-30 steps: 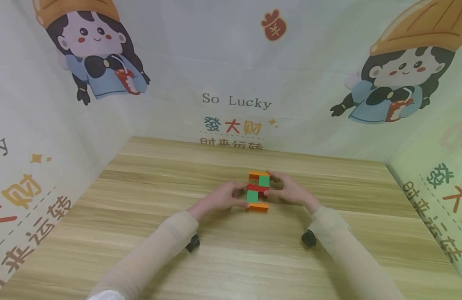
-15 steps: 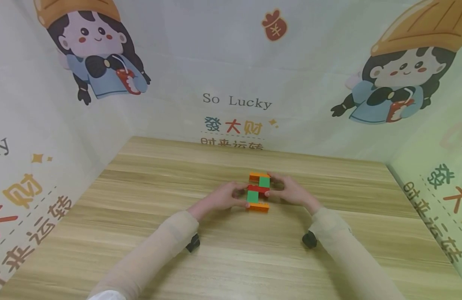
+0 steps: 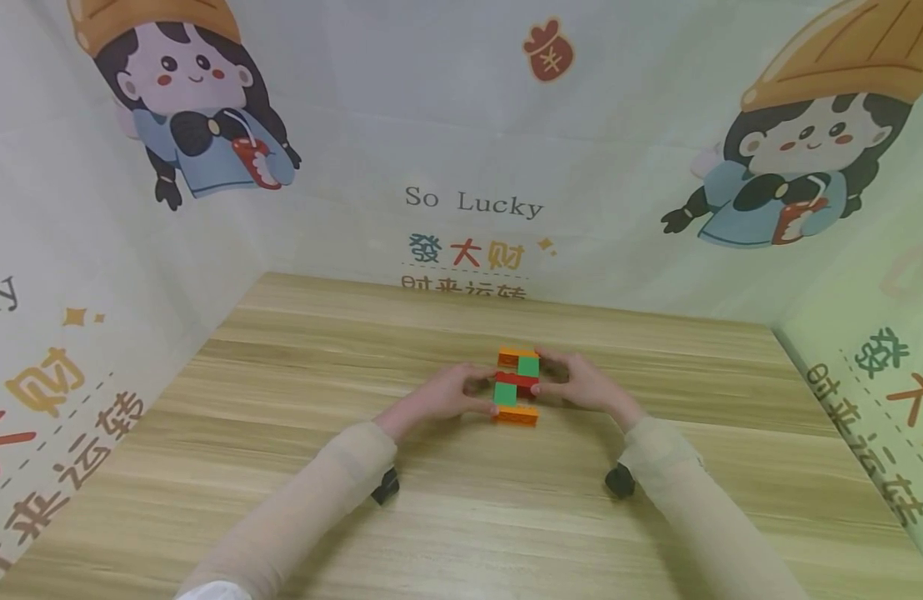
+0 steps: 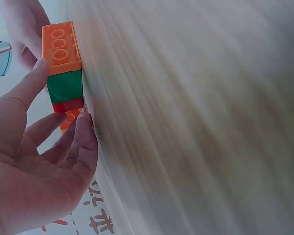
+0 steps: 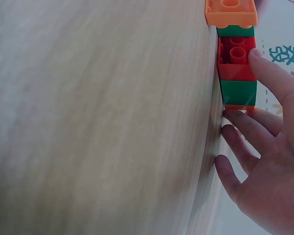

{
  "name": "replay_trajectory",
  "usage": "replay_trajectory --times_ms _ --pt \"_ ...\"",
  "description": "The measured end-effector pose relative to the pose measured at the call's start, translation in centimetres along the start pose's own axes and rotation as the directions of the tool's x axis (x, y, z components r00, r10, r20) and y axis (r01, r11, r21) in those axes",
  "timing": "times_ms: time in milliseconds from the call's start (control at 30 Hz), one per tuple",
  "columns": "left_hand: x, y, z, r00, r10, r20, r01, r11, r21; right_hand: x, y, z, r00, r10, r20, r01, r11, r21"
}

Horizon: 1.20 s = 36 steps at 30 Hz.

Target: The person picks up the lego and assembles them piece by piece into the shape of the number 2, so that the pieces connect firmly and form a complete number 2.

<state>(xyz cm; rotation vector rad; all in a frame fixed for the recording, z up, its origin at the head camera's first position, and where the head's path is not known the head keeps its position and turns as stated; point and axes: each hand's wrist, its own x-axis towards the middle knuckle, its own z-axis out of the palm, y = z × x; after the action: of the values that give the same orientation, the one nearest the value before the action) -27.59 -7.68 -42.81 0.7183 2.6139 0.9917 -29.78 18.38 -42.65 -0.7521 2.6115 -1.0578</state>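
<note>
Toy building bricks lie joined in a zigzag row on the table: a near orange brick [image 3: 517, 417], a green brick [image 3: 505, 394], a red brick [image 3: 518, 381], another green brick [image 3: 529, 367] and a far orange brick [image 3: 509, 357]. From the left, my left hand [image 3: 442, 394] grips the row, its thumb at the near orange brick and its fingers by the red brick. My right hand [image 3: 585, 383] pinches from the other side. In the right wrist view, that thumb presses the red brick [image 5: 236, 58], while the fingertips reach the row's far end. Brick undersides face sideways there.
The wood-grain table [image 3: 281, 383] surrounds the bricks. A printed white cloth [image 3: 341, 150] stands behind and along both sides. Dark wrist devices [image 3: 386, 486] hang beneath the sleeves.
The far end of the brick row has shifted slightly toward me, and my right hand has come with it. My left hand stays almost in place.
</note>
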Motion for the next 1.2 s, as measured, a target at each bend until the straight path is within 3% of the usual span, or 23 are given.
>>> replay_trajectory --times_ms 667,1200 --pt "-0.8 -0.3 0.2 0.997 0.082 0.001 -0.082 0.996 -0.017 -0.8 -0.2 0.1 0.999 -0.034 0.013 0.033 0.999 0.025" --pt "-1.0 0.0 0.2 0.999 0.053 0.007 -0.053 0.998 -0.016 -0.9 0.0 0.0 0.999 -0.026 0.020 0.026 0.999 0.025"
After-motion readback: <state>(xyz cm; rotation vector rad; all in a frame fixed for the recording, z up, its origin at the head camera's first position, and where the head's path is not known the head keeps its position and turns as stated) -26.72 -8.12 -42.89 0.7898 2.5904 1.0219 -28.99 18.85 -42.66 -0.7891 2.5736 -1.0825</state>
